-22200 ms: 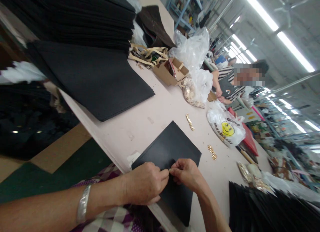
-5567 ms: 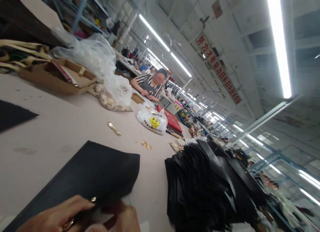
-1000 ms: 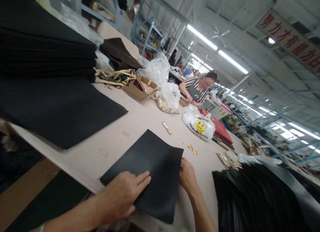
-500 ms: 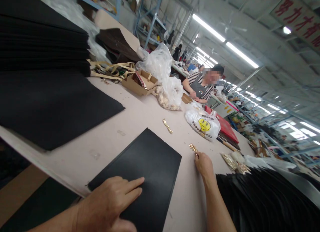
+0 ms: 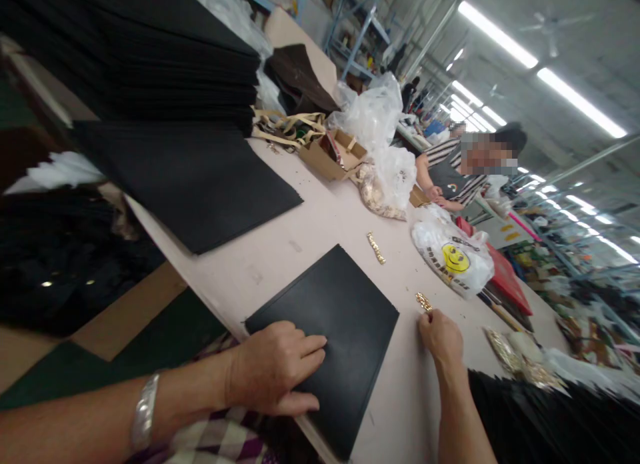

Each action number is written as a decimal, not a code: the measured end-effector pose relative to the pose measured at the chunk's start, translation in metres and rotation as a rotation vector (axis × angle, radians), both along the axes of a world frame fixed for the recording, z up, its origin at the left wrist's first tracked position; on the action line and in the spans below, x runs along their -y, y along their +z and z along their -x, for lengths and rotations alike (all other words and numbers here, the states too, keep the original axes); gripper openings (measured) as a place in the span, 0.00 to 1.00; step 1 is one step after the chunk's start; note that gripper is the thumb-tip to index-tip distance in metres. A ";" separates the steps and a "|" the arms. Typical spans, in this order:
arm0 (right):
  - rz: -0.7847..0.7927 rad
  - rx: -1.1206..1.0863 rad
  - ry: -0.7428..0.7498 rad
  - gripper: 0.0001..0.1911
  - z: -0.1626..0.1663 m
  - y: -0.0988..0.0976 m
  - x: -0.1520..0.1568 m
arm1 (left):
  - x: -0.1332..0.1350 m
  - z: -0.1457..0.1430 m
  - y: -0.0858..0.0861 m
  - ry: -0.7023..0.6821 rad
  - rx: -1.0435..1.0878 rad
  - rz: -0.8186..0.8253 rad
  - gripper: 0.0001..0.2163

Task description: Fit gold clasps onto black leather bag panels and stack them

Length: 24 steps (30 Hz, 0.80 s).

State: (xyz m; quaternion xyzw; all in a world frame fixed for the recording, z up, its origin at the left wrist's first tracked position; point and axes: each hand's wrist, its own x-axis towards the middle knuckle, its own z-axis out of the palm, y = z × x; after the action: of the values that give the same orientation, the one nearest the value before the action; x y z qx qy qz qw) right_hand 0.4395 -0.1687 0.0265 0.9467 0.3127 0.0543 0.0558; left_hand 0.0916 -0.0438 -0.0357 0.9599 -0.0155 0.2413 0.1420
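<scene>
A flat black leather panel [image 5: 345, 324] lies on the pale table [image 5: 310, 231] in front of me. My left hand [image 5: 273, 367] rests on its near edge, fingers stretched flat, holding nothing. My right hand [image 5: 440, 334] is off the panel's right side, fingers curled at a small pile of gold metal pieces [image 5: 423, 301]; the fingertips are pinched at the pile. A second strip of gold pieces [image 5: 376, 248] lies farther up the table.
A tall stack of black sheets [image 5: 150, 64] and a loose black sheet [image 5: 195, 177] fill the left. A stack of black panels [image 5: 550, 417] sits at my right. Plastic bags [image 5: 453, 254], a cardboard box [image 5: 333, 154] and a seated person [image 5: 465, 174] are beyond.
My right hand left the panel's right edge and reached out to the gold pieces. My left hand stayed flat on the panel. The view swung down and left.
</scene>
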 end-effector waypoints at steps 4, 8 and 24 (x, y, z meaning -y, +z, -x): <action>-0.320 -0.462 0.153 0.18 0.062 -0.009 0.004 | 0.000 0.001 -0.001 -0.002 0.035 -0.001 0.23; -0.632 -0.955 0.226 0.22 0.133 -0.024 0.003 | 0.001 0.002 0.001 -0.003 0.003 -0.045 0.22; -0.195 -0.869 0.395 0.11 0.175 -0.010 -0.029 | 0.001 0.002 -0.004 0.004 0.045 -0.083 0.19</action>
State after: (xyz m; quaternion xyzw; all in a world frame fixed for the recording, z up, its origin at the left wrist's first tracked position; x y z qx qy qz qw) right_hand 0.2645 -0.1394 0.0161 0.8051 0.4743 -0.3073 -0.1804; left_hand 0.0892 -0.0447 -0.0401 0.9593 -0.0265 0.2622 0.1011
